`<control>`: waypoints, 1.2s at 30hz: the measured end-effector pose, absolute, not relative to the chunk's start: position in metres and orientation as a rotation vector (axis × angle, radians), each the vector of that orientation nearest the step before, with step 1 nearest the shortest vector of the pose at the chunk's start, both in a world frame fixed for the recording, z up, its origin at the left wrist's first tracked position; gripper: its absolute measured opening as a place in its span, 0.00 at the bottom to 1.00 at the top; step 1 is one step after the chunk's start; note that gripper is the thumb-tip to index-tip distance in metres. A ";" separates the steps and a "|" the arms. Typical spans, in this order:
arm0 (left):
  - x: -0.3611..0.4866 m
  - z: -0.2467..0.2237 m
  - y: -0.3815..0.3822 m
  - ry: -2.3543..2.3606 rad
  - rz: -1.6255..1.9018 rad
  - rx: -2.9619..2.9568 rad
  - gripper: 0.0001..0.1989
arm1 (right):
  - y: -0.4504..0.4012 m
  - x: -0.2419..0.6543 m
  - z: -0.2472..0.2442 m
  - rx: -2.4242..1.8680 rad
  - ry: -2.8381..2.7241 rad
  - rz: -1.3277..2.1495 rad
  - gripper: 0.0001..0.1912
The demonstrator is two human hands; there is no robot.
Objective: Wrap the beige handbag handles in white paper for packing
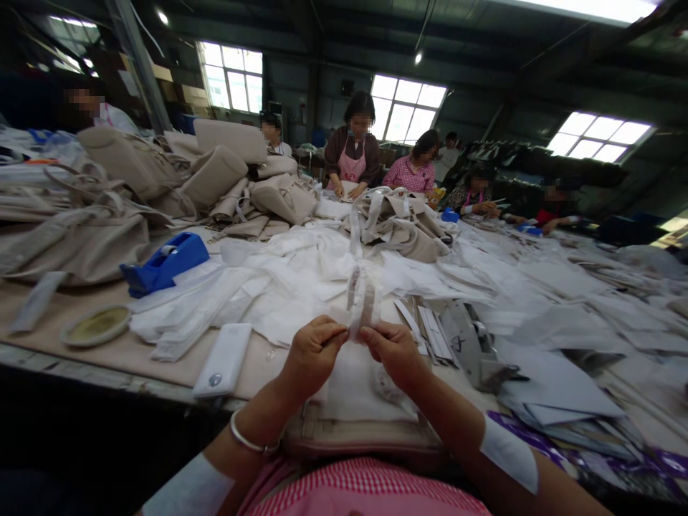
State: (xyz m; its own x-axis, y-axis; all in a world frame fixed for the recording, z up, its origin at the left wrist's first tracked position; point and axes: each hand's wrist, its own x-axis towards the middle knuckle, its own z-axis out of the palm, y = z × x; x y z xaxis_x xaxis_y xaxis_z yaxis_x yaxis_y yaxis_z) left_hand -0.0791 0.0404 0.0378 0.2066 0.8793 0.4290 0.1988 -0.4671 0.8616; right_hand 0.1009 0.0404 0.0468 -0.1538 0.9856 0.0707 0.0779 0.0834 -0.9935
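Close to my body, a beige bag (365, 433) lies on the table, partly covered by white wrapping sheet (349, 390). Above it rises a loop-shaped bag handle (367, 308) wrapped in translucent film. My left hand (312, 358) pinches the wrapped handle's lower end from the left, fingers curled. From the right, my right hand (396, 357) pinches it between thumb and fingers, close to the left fingertips. A round, pale item (385, 383) shows partly beneath my right hand; its kind is unclear.
A blue tape dispenser (164, 264), round dish (97, 326) and white power bank (222, 360) are at left. A grey tape dispenser (473, 344) stands at right. White sheets (301, 265) and beige bags (215, 175) cover much of the table. Several people work across it.
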 end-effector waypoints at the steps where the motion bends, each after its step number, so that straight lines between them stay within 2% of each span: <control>1: -0.080 0.036 0.042 0.982 1.320 1.912 0.09 | 0.040 0.099 0.046 -1.147 -1.392 1.238 0.19; 5: -0.079 0.031 0.044 1.099 1.306 2.283 0.12 | 0.041 0.092 0.040 -1.203 -1.339 1.211 0.20; 10: -0.064 0.027 0.039 1.382 1.205 2.434 0.13 | 0.041 0.089 0.034 -1.250 -1.369 1.126 0.16; 17: -0.079 0.044 0.041 0.926 1.031 1.915 0.09 | 0.039 0.099 0.042 -1.225 -1.595 0.924 0.12; 23: -0.080 0.045 0.048 0.802 0.954 1.059 0.20 | 0.035 0.096 0.041 -1.099 -2.030 0.370 0.11; 26: -0.070 0.041 0.047 0.792 1.010 0.909 0.19 | 0.032 0.094 0.040 -1.067 -2.180 0.084 0.13; 28: -0.066 0.042 0.044 0.842 1.074 0.956 0.16 | 0.032 0.096 0.042 -1.081 -2.223 0.013 0.14; 31: -0.067 0.045 0.038 0.897 1.166 1.201 0.10 | 0.034 0.107 0.050 -1.027 -2.214 0.321 0.13; 33: -0.069 0.047 0.034 0.902 1.226 1.473 0.07 | 0.037 0.115 0.056 -0.986 -2.092 0.787 0.15; 36: -0.071 0.044 0.031 0.854 1.270 1.839 0.08 | 0.042 0.120 0.062 -0.969 -1.625 1.483 0.22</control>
